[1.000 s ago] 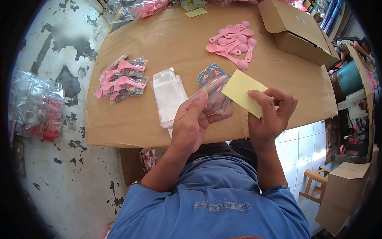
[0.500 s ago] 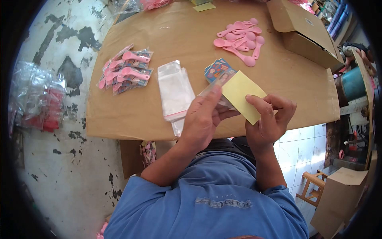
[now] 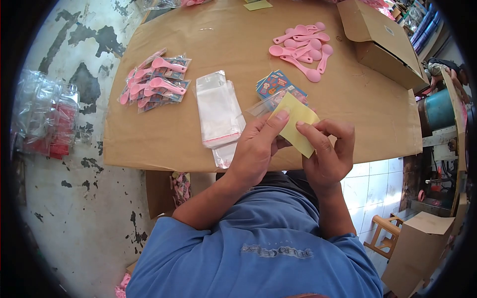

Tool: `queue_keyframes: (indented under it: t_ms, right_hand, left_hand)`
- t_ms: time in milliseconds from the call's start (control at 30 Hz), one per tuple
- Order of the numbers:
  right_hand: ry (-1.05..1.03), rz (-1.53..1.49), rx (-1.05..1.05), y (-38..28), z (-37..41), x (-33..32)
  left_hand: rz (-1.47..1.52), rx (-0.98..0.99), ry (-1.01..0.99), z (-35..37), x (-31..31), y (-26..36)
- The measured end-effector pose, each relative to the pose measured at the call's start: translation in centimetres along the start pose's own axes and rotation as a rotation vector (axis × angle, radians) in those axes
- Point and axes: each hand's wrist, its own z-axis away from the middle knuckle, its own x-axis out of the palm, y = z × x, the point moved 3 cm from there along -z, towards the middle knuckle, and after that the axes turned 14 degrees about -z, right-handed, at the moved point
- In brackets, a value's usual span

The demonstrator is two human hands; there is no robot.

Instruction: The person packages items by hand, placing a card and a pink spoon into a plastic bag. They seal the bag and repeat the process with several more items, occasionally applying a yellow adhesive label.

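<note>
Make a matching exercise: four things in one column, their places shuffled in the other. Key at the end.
Things
1. Yellow paper card
2. Loose pink plastic spoons
3. Flat stack of clear plastic bags
4. Pink plastic spoons packed in clear bags

Places
A. On the brown-covered table, nearest the brown cardboard box
B. In the grip of the left hand and right hand
C. Farthest left of the four
D. Between the packed spoons and the left hand

Pairs: 1-B, 2-A, 3-D, 4-C
</note>
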Motion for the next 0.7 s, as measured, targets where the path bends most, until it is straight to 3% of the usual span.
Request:
queue_keyframes:
  t_ms: [367, 700]
  right_hand:
    - [0.052, 0.02, 0.03, 0.0, -0.2, 0.3]
    - [0.048, 0.008, 0.104, -0.3, 0.2, 0.6]
  left_hand:
    - [-0.078, -0.05, 0.005, 0.0, 0.4, -1.0]
    - [0.023, 0.002, -0.064, 0.4, 1.3, -0.7]
